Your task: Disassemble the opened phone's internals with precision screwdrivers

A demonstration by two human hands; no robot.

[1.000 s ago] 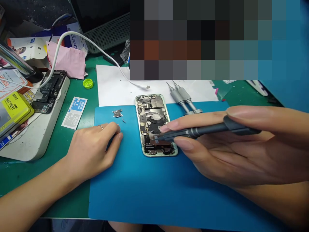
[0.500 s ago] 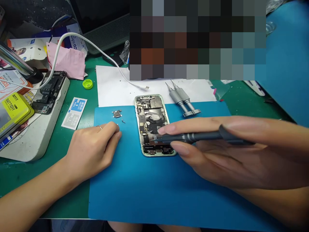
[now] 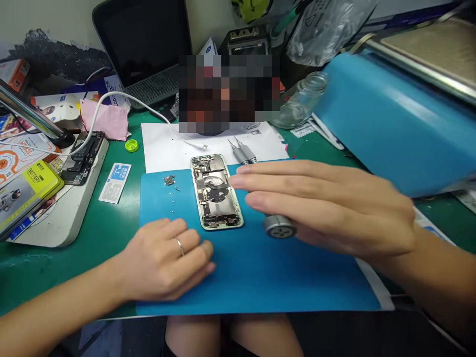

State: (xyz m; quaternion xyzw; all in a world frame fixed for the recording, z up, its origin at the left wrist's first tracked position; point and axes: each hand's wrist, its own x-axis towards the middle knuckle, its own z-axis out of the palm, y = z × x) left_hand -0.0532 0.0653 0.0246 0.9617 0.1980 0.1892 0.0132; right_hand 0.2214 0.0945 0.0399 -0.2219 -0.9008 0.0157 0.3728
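An opened phone with its inner parts bare lies on the blue mat. My left hand, a ring on one finger, rests loosely curled near the mat's front left; I see nothing in it, though its palm side is hidden. My right hand hovers right of the phone, long fingers stretched over a grey screwdriver whose round end cap faces me; the thumb and most of the shaft are hidden. Beyond those fingers lie two grey screwdrivers. A small metal part and tiny screws sit left of the phone.
A white cable arches over white paper. On the left are a sticker card, a green cap, another opened phone and a yellow battery box. A glass jar stands back right, beside a blue roll.
My right hand has turned palm down, its fingers straightened; the dark slender tool's tip no longer points over the phone. My left hand has shifted nearer me. The camera view has tilted upward.
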